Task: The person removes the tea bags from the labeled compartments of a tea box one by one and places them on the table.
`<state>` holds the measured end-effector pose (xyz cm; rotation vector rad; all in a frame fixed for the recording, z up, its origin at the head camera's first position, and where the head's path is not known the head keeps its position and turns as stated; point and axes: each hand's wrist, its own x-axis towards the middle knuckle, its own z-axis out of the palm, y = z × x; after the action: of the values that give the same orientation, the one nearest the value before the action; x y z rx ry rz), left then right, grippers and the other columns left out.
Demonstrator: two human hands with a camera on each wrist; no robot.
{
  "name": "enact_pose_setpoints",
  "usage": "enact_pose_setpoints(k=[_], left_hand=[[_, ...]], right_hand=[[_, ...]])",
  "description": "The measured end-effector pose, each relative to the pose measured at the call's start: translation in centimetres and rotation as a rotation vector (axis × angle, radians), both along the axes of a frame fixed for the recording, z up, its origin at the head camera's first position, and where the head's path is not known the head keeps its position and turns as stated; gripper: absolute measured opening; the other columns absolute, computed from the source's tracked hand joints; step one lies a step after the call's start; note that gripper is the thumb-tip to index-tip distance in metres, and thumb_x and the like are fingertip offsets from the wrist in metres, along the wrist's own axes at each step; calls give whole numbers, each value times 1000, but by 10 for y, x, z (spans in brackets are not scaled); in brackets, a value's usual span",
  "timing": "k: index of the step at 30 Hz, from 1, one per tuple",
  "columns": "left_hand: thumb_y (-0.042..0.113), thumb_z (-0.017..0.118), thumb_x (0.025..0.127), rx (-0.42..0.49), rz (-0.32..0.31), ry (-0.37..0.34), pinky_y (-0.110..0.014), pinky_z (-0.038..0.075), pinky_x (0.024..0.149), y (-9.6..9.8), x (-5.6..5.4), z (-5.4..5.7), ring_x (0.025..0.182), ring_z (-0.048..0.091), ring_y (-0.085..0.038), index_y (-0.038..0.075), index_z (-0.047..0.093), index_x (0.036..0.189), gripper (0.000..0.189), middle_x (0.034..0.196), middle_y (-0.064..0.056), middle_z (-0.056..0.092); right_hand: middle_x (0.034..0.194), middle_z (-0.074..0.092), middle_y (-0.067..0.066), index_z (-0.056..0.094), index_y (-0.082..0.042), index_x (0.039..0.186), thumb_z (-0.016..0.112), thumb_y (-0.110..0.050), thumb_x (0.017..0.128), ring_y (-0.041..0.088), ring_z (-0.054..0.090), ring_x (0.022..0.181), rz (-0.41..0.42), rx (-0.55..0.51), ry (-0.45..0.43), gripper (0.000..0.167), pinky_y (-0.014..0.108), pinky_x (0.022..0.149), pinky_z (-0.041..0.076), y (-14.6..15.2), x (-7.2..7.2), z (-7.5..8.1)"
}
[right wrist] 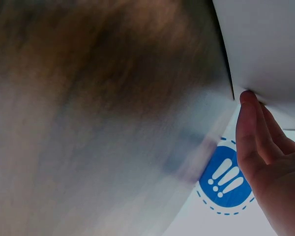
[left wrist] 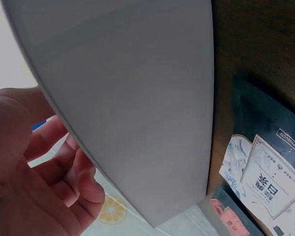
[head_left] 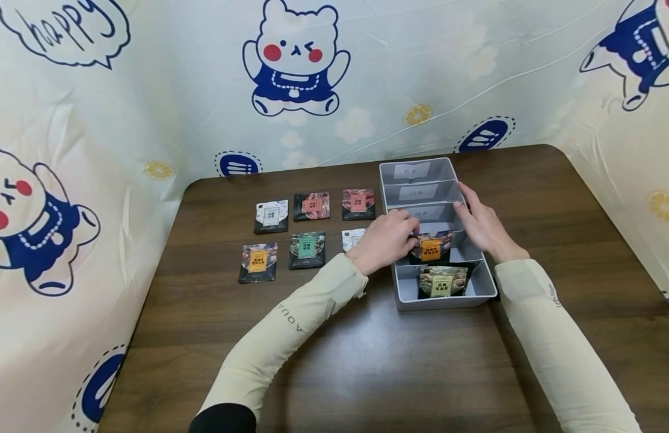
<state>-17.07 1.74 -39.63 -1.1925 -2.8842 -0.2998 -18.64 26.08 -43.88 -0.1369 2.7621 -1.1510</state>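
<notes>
A grey divided storage box (head_left: 445,305) stands on the table, its long side running away from me. My left hand (head_left: 385,237) reaches over its left wall, fingers pinching the upper left corner of an orange-labelled tea packet (head_left: 431,249) in the second compartment from the front. In the left wrist view, the box wall (left wrist: 137,98) hides that packet from the left hand (left wrist: 44,172). My right hand (head_left: 486,225) holds the right wall, thumb over the rim and fingers (right wrist: 248,123) against the outside. A yellow-green-labelled tea packet (head_left: 443,281) leans in the front compartment.
Left of the box, tea packets lie in two rows: white (head_left: 271,216), red (head_left: 311,206) and pink-red (head_left: 358,204) behind; orange (head_left: 258,263), green (head_left: 307,249) and a partly covered white one (head_left: 352,239) in front. A printed curtain (head_left: 204,90) hangs round the table.
</notes>
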Motion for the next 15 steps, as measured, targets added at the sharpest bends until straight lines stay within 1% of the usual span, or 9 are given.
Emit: enact_pose_setpoints(k=[4, 7, 10, 15], left_hand=[[21, 59, 95, 9, 5, 32, -28, 51, 80, 1, -1, -2, 89, 60, -15, 15, 69, 100, 12, 98, 1, 66], [21, 59, 95, 20, 8, 34, -28, 51, 78, 1, -1, -3, 87, 60, -15, 16, 69, 99, 12, 96, 1, 66], [20, 58, 95, 39, 16, 20, -27, 51, 75, 1, -1, -3, 86, 60, -14, 16, 69, 97, 11, 94, 2, 65], [17, 57, 95, 87, 38, -40, -25, 49, 71, 0, -1, -3, 83, 58, -11, 17, 66, 91, 10, 92, 4, 63]], right_hand=[[162, 12, 13, 3, -22, 157, 23, -45, 104, 45, 21, 144, -1, -3, 9, 61, 62, 113, 18, -1, 0, -1], [162, 12, 13, 3, -21, 157, 23, -44, 104, 45, 21, 144, -2, -4, 12, 61, 62, 113, 18, -2, 0, 0], [162, 12, 14, 3, -21, 157, 23, -46, 104, 46, 22, 143, 0, -4, 12, 62, 62, 113, 19, -2, 1, 1], [161, 14, 15, 3, -22, 157, 23, -49, 103, 46, 23, 143, -1, 2, 11, 63, 61, 112, 20, -2, 2, 1]])
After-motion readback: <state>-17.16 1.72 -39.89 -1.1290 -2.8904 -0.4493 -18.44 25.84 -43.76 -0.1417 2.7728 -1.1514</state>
